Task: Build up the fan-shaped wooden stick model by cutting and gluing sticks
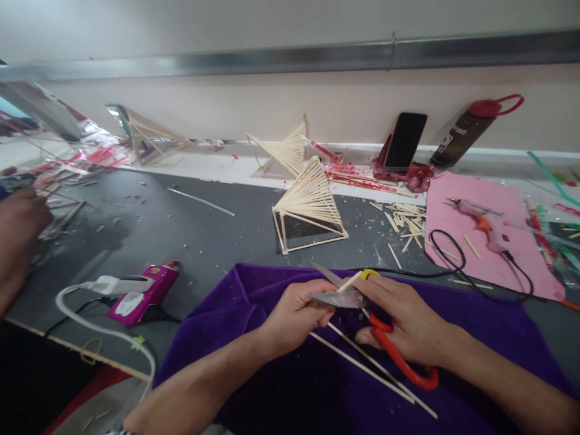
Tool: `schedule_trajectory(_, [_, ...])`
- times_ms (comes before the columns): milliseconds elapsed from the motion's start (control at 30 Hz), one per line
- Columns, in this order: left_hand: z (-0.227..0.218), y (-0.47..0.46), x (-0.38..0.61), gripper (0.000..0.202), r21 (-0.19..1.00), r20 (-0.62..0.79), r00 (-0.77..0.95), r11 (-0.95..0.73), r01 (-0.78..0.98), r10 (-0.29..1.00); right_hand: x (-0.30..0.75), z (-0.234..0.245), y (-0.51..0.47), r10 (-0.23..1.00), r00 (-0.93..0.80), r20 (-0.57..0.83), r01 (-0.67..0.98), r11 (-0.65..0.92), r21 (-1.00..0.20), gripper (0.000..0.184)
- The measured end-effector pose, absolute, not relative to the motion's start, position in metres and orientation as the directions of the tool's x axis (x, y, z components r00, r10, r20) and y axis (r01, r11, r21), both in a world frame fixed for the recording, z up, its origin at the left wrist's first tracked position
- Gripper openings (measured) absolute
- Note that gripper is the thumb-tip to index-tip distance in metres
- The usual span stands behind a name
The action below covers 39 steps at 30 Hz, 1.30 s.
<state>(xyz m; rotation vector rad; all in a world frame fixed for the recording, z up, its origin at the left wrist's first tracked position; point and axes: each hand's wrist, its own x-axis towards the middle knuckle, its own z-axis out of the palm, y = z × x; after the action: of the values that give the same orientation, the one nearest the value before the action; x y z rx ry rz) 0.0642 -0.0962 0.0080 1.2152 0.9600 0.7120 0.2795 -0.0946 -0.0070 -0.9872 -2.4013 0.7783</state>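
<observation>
Low in the middle of the frame, we see the left hand (294, 314) pinching a thin stick (351, 281) that sits between the parted blades of the scissors (335, 298). The right hand (408, 320) grips their red handle. Both hands hover over a purple cloth (235, 296), and two long sticks (371, 368) lie just below them. A stick frame (308, 205) stands above centre.

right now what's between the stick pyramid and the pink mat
Head view: short cut sticks lie scattered on the grey tabletop between stick pyramid and pink mat.
</observation>
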Motion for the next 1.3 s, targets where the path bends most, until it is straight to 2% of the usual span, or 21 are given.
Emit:
schedule_trajectory(133, [0.005,-0.097,0.065,0.013,0.976,-0.212,0.437,0.216,0.043,0.874,0.278,-0.006,-0.095,0.738,-0.661,0.134,0.492,0.562,-0.665,0.051])
schedule_trajectory(400, [0.005,-0.099,0.065,0.012,0.976,-0.216,0.405,0.199,0.084,0.888,0.28,-0.007,-0.096,0.733,-0.665,0.144,0.503,0.582,-0.64,0.061])
schedule_trajectory(600, [0.011,-0.096,0.069,0.004,0.972,-0.233,0.315,0.206,0.116,0.92,0.279,-0.008,-0.095,0.751,-0.646,0.135,0.544,0.578,-0.608,0.057])
schedule_trajectory(767, [0.005,-0.095,0.066,0.001,0.983,-0.177,0.319,0.153,0.1,0.931,0.274,-0.003,-0.096,0.782,-0.616,0.093,0.592,0.538,-0.6,0.049])
schedule_trajectory(1100, [0.005,-0.097,0.066,0.004,0.984,-0.168,0.32,0.14,0.107,0.932,0.275,0.0,-0.096,0.786,-0.611,0.096,0.632,0.557,-0.539,0.062])
schedule_trajectory(1300, [0.007,-0.095,0.063,0.009,0.981,-0.133,0.33,0.077,0.177,0.935,0.274,0.003,-0.096,0.787,-0.611,0.087,0.644,0.558,-0.524,0.07])
